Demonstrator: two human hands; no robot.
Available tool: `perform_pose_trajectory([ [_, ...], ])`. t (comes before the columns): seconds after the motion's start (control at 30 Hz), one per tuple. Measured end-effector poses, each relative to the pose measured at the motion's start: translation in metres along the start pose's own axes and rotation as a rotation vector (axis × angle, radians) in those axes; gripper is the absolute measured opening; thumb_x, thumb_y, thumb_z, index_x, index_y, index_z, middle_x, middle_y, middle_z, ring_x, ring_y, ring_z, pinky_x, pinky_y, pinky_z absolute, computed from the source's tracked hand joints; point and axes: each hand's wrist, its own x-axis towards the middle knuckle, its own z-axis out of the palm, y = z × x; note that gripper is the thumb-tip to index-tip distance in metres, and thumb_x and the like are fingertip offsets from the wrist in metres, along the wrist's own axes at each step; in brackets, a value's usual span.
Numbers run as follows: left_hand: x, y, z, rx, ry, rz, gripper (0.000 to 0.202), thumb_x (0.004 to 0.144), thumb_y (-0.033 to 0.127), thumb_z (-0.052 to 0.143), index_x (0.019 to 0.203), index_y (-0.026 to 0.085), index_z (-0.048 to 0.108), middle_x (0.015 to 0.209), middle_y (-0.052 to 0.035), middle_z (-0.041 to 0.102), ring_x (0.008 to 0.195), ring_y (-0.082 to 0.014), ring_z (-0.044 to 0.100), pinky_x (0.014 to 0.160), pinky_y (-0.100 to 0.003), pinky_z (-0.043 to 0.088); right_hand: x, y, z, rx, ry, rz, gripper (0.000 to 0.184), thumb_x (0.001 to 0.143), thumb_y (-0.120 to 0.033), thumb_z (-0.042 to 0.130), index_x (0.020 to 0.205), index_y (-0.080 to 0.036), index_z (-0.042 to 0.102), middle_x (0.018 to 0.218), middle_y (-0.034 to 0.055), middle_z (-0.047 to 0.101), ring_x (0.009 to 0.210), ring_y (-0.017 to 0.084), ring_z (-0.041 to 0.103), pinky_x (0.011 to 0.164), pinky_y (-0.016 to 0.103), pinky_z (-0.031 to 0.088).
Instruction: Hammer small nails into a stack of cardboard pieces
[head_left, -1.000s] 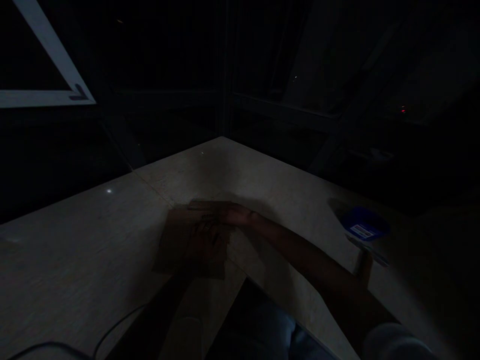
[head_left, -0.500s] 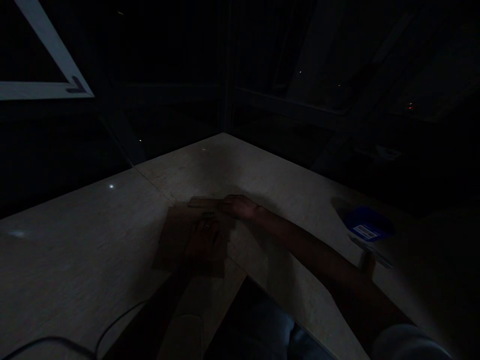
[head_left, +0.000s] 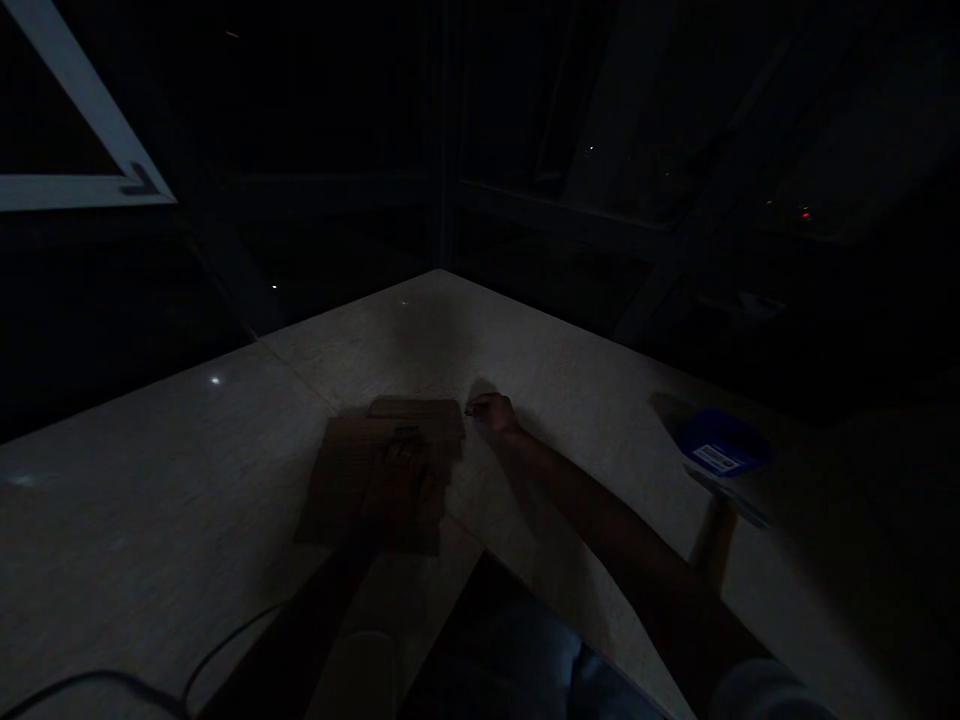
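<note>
The scene is very dim. A flat brown piece of cardboard (head_left: 341,470) with dark print lies on the pale surface, a narrow strip or flap (head_left: 416,407) along its far edge. My left hand (head_left: 401,480) rests palm down on the cardboard with its fingers spread. Just beyond the right end of that strip, my right hand (head_left: 491,411) is closed, its fingertips drawn together and pointing left, apart from the cardboard. Whether anything small is pinched in them is too dark to see.
To the right are a blue container (head_left: 724,440) with a white label and a tool with a flat grey head (head_left: 727,495) and wooden handle (head_left: 716,545). A dark cable (head_left: 97,678) curves at lower left. Dark window frames (head_left: 442,220) border the far edges.
My right hand has come off the far strip of the cardboard, moved slightly right and closed its fingers. My left hand stays on the cardboard. The view has shifted slightly.
</note>
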Motion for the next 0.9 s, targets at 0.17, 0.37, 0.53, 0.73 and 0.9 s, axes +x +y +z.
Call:
perform_pose_trajectory([
  [0.17,0.0,0.001,-0.004,-0.007,-0.023,-0.008,0.03,0.093,0.028,0.048,0.117,0.022,0.064,0.13,-0.0131,0.063,0.123,-0.0338,0.052,0.105,-0.056,0.038,0.005,-0.005,-0.008,-0.138,0.039,0.013,0.021,0.096,-0.029,0.057,0.092,-0.014,0.071,0.078,0.0052,0.072,0.076,0.018,0.07,0.073,0.034,0.057],
  [0.37,-0.001,0.003,-0.004,0.007,-0.013,-0.004,0.03,0.093,0.027,0.047,0.118,0.02,0.063,0.129,-0.0144,0.063,0.122,-0.0344,0.053,0.105,-0.056,0.038,-0.008,-0.048,0.006,-0.309,-0.041,-0.092,0.039,0.102,-0.026,0.038,0.097,-0.015,0.074,0.094,0.012,0.075,0.086,0.021,0.07,0.075,0.03,0.051],
  [0.53,-0.001,0.002,-0.001,0.02,-0.008,-0.009,0.028,0.093,0.025,0.046,0.115,0.019,0.063,0.125,-0.0145,0.065,0.118,-0.0331,0.056,0.105,-0.055,0.038,-0.025,-0.093,0.032,-0.459,-0.244,-0.29,0.03,0.096,-0.042,0.059,0.103,-0.017,0.074,0.109,0.013,0.073,0.104,0.024,0.066,0.089,0.033,0.049],
  [0.73,-0.001,-0.004,0.008,-0.004,-0.012,-0.004,0.031,0.094,0.025,0.046,0.12,0.018,0.061,0.128,-0.0142,0.063,0.119,-0.0318,0.055,0.105,-0.053,0.038,-0.023,-0.112,0.038,-0.622,-0.408,-0.414,0.022,0.098,-0.024,0.056,0.104,-0.018,0.076,0.116,0.0114,0.073,0.108,0.023,0.066,0.091,0.032,0.05],
  [0.9,0.0,-0.005,0.011,-0.009,-0.07,-0.038,0.027,0.094,0.026,0.047,0.114,0.02,0.063,0.123,-0.0118,0.065,0.118,-0.0303,0.054,0.107,-0.052,0.035,-0.022,-0.112,0.034,-0.706,-0.468,-0.498,0.029,0.1,-0.018,0.048,0.112,-0.019,0.074,0.122,0.0095,0.071,0.109,0.022,0.067,0.091,0.03,0.051],
])
